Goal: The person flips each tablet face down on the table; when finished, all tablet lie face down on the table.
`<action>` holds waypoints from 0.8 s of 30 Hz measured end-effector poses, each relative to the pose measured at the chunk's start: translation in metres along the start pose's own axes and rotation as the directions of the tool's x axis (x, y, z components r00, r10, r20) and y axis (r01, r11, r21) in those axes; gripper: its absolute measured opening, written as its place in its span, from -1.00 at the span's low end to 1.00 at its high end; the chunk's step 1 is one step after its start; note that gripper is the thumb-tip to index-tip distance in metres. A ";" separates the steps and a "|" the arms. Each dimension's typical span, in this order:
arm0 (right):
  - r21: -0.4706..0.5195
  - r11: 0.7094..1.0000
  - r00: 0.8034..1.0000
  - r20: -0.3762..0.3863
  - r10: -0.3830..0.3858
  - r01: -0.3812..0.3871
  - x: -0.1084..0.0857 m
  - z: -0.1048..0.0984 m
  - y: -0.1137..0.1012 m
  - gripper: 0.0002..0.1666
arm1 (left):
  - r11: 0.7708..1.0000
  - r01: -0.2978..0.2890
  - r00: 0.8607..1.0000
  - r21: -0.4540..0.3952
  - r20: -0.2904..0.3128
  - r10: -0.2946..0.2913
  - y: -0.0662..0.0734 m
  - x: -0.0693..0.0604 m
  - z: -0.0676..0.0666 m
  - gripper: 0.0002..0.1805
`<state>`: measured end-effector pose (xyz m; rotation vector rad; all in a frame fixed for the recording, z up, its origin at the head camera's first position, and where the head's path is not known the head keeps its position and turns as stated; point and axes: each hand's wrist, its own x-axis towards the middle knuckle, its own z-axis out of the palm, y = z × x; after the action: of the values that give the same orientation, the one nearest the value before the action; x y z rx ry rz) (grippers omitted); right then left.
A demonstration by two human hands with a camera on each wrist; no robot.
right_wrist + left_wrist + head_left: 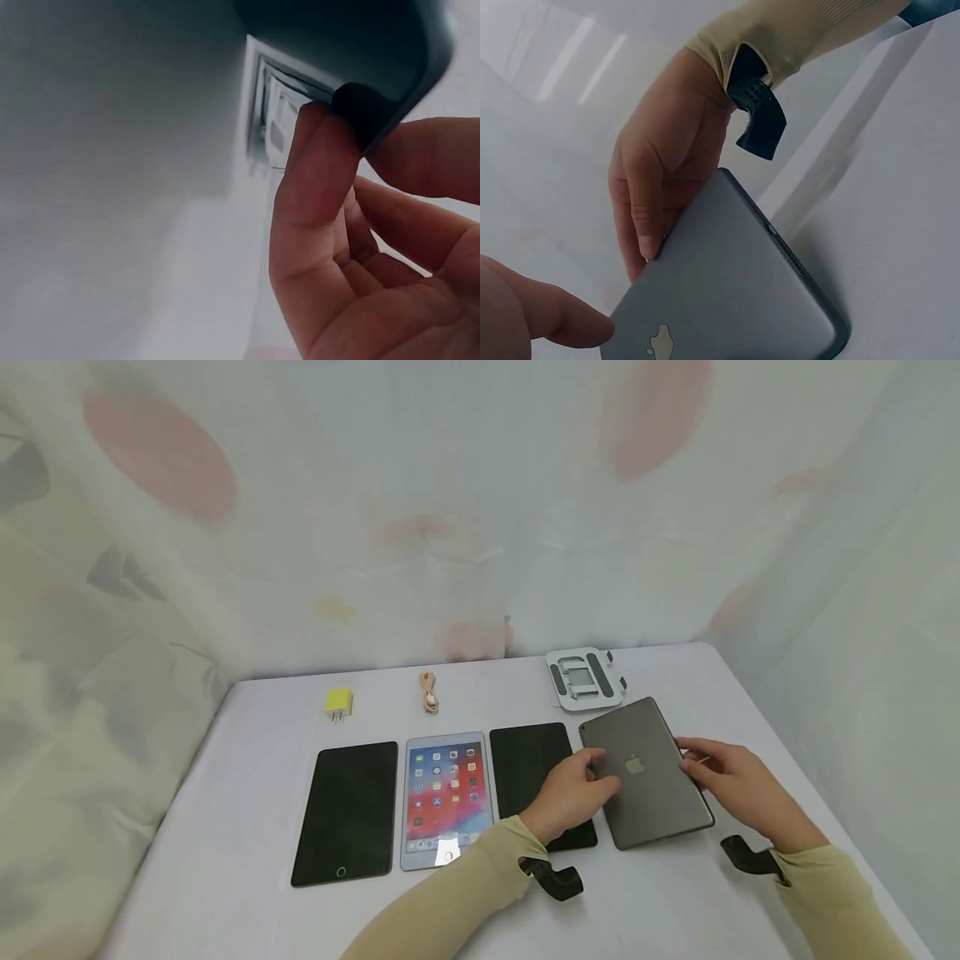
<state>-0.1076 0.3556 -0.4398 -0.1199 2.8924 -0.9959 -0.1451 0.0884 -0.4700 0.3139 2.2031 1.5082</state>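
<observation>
A dark grey tablet (643, 793) with an apple logo is back side up and tilted over the right part of the white table. My right hand (738, 785) pinches its right edge between thumb and fingers; the right wrist view shows the pinching fingers (319, 172) close up. My left hand (573, 793) is at the tablet's left side, index finger and thumb spread over its back. Whether those fingertips touch it is unclear. Beneath the left hand lies a black tablet (528, 756), partly covered by the hand and sleeve.
Left of these lie a white tablet (446, 793) with its screen lit and another black tablet (348, 810). Behind them are a yellow charger plug (339, 702), a coiled cable (428, 692) and a folded silver stand (585, 679). Patterned white cloth walls surround the table.
</observation>
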 end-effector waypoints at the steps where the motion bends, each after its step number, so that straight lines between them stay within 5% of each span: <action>1: -0.001 1.000 1.000 -0.001 0.003 -0.003 0.000 0.001 0.002 -0.46 | 1.000 0.000 1.000 -0.002 0.001 0.000 0.000 0.000 0.000 -0.38; 24: -0.008 0.990 0.990 0.007 0.141 -0.141 0.015 0.027 0.019 -0.39 | 0.999 -0.004 1.000 0.052 0.018 0.003 0.001 0.000 -0.001 -0.37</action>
<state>-0.1203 0.3528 -0.4737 0.0798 2.8508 -0.9582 -0.1458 0.0879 -0.4686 0.3463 2.2318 1.4462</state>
